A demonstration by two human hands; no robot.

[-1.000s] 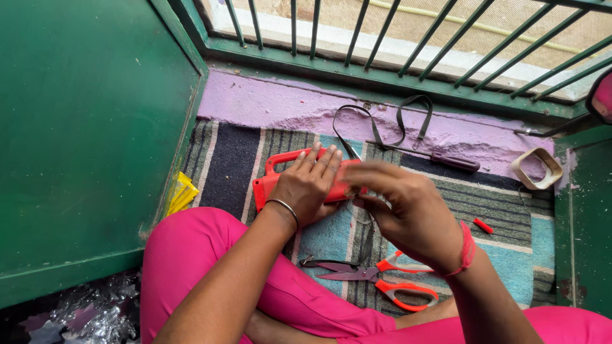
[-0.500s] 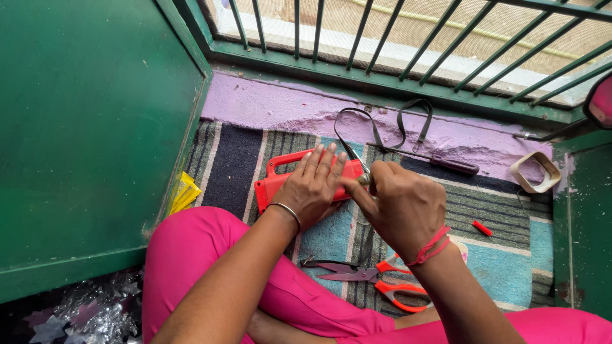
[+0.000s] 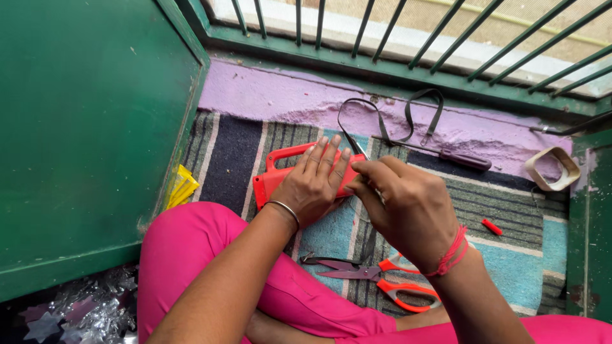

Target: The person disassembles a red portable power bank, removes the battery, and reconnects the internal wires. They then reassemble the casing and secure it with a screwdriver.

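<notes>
Both hands on the red plastic handled tool, centre of frame.
My left hand [image 3: 314,185] lies flat, fingers spread, pressing the red plastic handled tool [image 3: 280,173] onto the striped woven mat [image 3: 236,150]. My right hand [image 3: 408,207] is closed, fingers pinched at the tool's right end; what they grip I cannot tell. Orange-handled scissors [image 3: 382,280] lie lower right; a dark-handled screwdriver [image 3: 462,159] lies upper right.

Red-orange plastic housing [image 3: 280,175]; orange-handled scissors [image 3: 382,283]; striped rug [image 3: 255,150] in navy, grey, teal; pink trousers [image 3: 191,248]; green wall [image 3: 83,114]; lilac ledge [image 3: 274,95].
</notes>
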